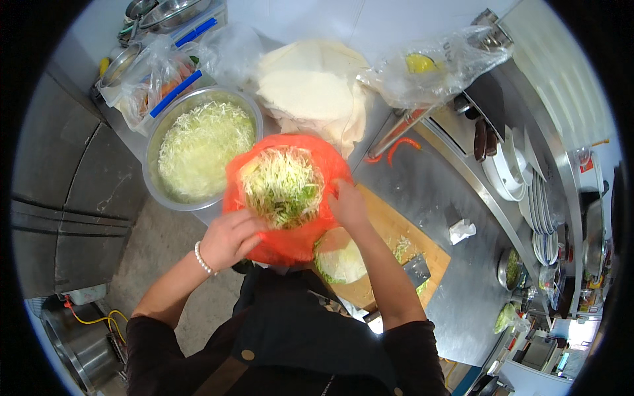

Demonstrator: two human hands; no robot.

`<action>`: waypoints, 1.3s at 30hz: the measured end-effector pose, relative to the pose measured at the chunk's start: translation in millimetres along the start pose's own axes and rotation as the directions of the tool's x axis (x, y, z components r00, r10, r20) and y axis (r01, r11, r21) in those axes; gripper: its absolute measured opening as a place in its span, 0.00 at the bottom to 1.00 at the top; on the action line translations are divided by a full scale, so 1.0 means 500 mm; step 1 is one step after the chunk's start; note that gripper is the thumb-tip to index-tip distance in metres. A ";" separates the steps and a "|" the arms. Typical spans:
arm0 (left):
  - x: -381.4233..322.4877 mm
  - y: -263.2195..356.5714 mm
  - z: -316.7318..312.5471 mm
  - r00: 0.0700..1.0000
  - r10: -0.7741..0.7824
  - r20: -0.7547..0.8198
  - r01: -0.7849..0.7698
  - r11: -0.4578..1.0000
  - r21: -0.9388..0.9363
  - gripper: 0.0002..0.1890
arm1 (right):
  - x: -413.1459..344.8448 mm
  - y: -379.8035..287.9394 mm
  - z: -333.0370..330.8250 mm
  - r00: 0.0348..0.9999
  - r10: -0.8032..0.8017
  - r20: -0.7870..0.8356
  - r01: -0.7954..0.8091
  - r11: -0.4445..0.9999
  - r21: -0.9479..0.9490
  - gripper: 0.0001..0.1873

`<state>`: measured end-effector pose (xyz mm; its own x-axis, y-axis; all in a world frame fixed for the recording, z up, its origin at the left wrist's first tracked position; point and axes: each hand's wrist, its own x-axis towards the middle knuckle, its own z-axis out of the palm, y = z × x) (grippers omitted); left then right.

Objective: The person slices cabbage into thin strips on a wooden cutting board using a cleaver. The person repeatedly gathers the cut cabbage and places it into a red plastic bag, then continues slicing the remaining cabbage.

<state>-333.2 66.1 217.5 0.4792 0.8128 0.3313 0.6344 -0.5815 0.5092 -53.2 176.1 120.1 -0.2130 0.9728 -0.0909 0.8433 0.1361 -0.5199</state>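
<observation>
A red plastic bag (277,250) full of shredded cabbage (282,188) is spread wide in front of my body. My right hand (349,203) pinches the bag's rim on the right side. At the near left, my left hand (235,237) holds the rim, its fingertips by the shreds. Behind the bag, to the left, stands a large steel bowl (151,171) heaped with more shredded cabbage. A cut cabbage half (342,260) lies on the wooden cutting board (396,215) below my right hand. A cleaver blade (417,270) shows beyond my right forearm, its handle partly hidden.
A cream cloth (312,84) covers something behind the bag. Clear plastic bags (421,74) sit at the back. Red chilies (401,146) and a crumpled tissue (462,231) lie on the steel counter (460,307). A shelf at right holds stacked plates (537,203) and knives (485,141).
</observation>
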 end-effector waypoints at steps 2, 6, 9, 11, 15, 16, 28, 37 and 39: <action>0.009 0.003 -0.024 0.996 0.080 0.035 -0.079 0.996 -0.035 0.11 | 0.026 0.009 -0.029 0.989 0.114 0.098 -0.129 0.977 0.167 0.25; 0.054 0.013 -0.091 0.956 0.294 0.000 -0.294 0.956 0.013 0.11 | 0.080 -0.021 -0.147 0.978 0.209 0.028 -0.155 0.620 0.769 0.10; 0.118 0.032 -0.164 0.908 0.420 -0.004 -0.418 0.904 0.096 0.10 | 0.126 -0.096 -0.287 0.997 0.078 0.007 -0.032 0.321 0.947 0.06; 0.167 0.050 -0.221 0.859 0.510 0.042 -0.508 0.841 0.188 0.09 | 0.146 -0.168 -0.367 0.998 0.004 -0.057 0.052 0.353 0.934 0.05; 0.234 0.102 -0.321 0.800 0.600 -0.013 -0.568 0.765 0.304 0.12 | 0.143 -0.308 -0.465 0.967 -0.168 -0.191 0.253 0.556 0.792 0.06; 0.239 0.116 -0.339 0.795 0.606 -0.018 -0.562 0.748 0.353 0.13 | 0.140 -0.330 -0.486 0.949 -0.238 -0.207 0.311 0.594 0.742 0.06; 0.155 0.085 -0.177 0.876 0.386 0.287 -0.419 0.906 0.060 0.06 | 0.085 -0.187 -0.359 0.996 0.085 0.038 -0.092 0.832 0.547 0.14; 0.159 0.138 -0.373 0.897 0.439 0.057 -0.414 0.787 0.458 0.12 | 0.172 -0.289 -0.534 0.952 -0.208 -0.226 0.297 0.438 0.848 0.10; 0.149 0.162 -0.372 0.888 0.455 0.067 -0.442 0.804 0.397 0.11 | 0.143 -0.290 -0.549 0.895 -0.246 -0.373 0.443 0.379 0.812 0.10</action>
<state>-358.8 86.1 431.2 0.7551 0.4545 0.4725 0.5390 -0.8407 -0.0527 -55.1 277.5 421.9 -0.2146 0.9066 0.3634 -0.1754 0.3302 -0.9275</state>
